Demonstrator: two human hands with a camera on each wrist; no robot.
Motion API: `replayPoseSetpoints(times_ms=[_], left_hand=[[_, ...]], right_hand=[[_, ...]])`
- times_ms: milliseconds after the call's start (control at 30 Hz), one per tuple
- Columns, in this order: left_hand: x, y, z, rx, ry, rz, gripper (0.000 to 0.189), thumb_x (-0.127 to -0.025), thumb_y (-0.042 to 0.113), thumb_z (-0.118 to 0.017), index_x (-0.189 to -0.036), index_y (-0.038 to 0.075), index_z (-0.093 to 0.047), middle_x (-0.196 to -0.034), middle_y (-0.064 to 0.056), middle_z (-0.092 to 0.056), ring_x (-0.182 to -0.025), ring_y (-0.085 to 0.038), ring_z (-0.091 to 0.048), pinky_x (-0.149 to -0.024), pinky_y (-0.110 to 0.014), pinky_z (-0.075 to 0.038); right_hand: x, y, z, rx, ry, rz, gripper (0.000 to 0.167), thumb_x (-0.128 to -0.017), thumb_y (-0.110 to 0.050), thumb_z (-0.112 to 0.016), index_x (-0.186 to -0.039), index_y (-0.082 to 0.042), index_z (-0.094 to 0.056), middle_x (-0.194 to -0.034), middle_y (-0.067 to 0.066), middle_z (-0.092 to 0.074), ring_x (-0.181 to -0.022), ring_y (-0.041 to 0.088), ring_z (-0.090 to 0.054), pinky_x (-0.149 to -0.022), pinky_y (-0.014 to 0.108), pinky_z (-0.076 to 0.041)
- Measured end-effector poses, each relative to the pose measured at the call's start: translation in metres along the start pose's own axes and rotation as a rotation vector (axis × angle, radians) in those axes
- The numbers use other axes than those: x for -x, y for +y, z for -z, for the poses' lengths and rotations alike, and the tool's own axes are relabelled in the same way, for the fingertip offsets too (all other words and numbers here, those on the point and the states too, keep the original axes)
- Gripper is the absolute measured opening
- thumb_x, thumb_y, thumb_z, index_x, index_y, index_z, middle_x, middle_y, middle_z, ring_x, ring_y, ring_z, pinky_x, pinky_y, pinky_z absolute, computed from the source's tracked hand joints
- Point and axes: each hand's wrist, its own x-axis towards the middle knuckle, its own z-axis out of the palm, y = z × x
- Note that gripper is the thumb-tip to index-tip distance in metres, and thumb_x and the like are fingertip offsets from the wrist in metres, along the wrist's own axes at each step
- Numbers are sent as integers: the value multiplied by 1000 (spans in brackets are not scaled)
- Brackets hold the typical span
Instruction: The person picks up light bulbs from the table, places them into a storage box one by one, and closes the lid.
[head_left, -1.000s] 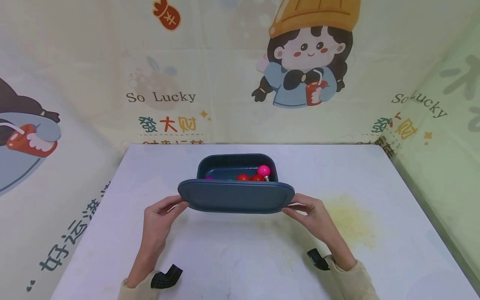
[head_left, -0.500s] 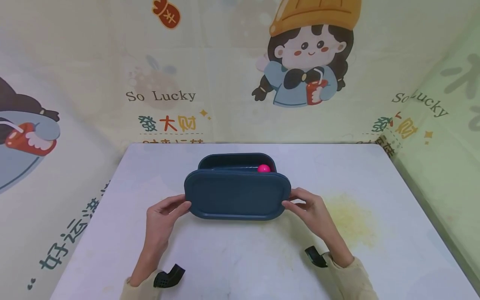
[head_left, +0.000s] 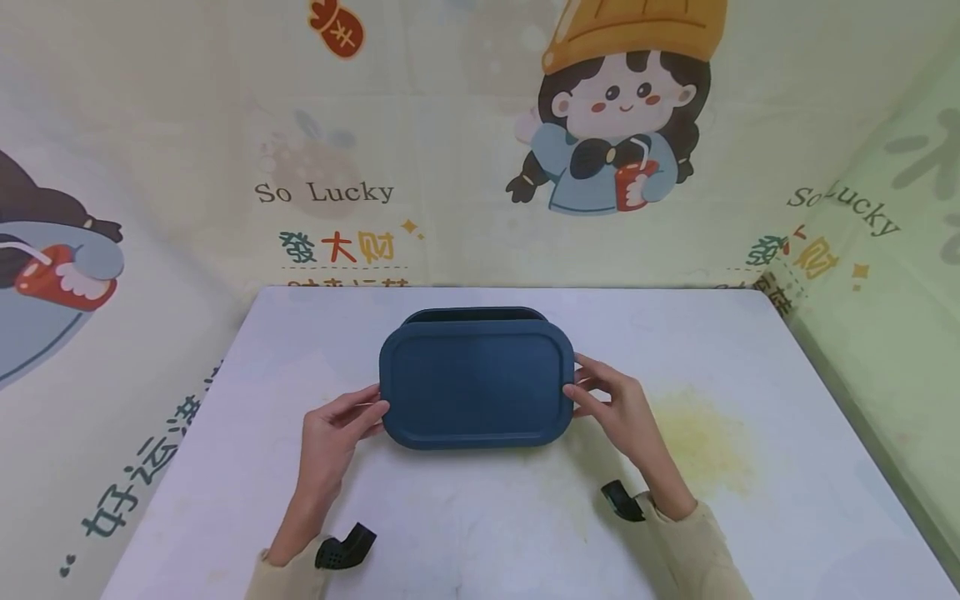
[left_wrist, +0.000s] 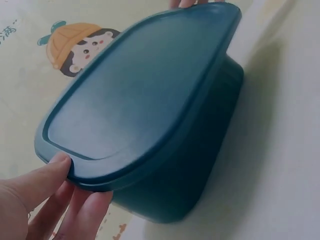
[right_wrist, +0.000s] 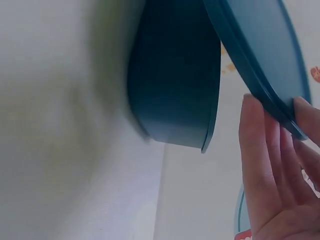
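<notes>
A dark blue rounded rectangular lid (head_left: 476, 383) hangs tilted over a matching deep box (right_wrist: 175, 85), covering nearly all of its opening in the head view. Only the back rim strip of the box shows there; its contents are hidden. My left hand (head_left: 330, 442) pinches the lid's left end, thumb on top and fingers beneath, as the left wrist view confirms. At the other end, my right hand (head_left: 621, 408) grips the lid between thumb and fingers. In the right wrist view, a wedge-shaped gap separates the lid from the box rim.
The box stands on a white table (head_left: 480, 525) with a yellowish stain (head_left: 701, 442) to the right. Behind and beside the table hangs a cream cloth (head_left: 450, 150) printed with cartoons and lettering. Each wrist bears a small black device (head_left: 347, 547).
The lid has swung flatter over the box, its far edge moving back. The red and pink balls seen inside earlier are now covered. Both hands have shifted slightly inward while keeping their hold.
</notes>
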Motion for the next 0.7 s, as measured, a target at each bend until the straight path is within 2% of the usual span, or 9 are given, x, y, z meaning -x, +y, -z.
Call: replayPoseSetpoints(times_ms=[200, 333, 500, 700], left_hand=[[-5, -3, -2, -36, 10, -6, 37, -86, 10, -78, -120, -3, -70, -99, 5, -74, -81, -9, -72, -72, -27, -59], [-9, -2, -3, -49, 7, -4, 37, -86, 11, -78, -120, -1, -70, -99, 4, -74, -81, -10, -72, -73, -28, -59], [-14, 0, -5, -75, 18, 15, 37, -86, 16, -78, -120, 3, -71, -98, 4, -73, -81, -10, -71, -74, -28, -60], [-21, 2, -6, -101, 23, 15, 38, -87, 18, -77, -121, 3, -70, -98, 2, -72, -81, -9, -71, -73, -26, -59]], right_hand=[[-8, -4, 0, 8, -11, -34, 53, -89, -7, -73, -139, -6, -57, -100, 19, -68, -81, 20, -71, -63, 30, -60], [-14, 1, 0, 36, -6, -55, 54, -89, -10, -74, -140, -8, -57, -102, 19, -69, -83, 23, -70, -63, 29, -60], [-21, -1, 0, 50, -4, -92, 54, -90, -14, -74, -141, -11, -56, -105, 19, -70, -86, 28, -70, -64, 29, -60], [-28, -3, 0, 42, -17, -110, 54, -90, -16, -73, -141, -10, -56, -106, 18, -70, -85, 23, -71, -64, 30, -60]])
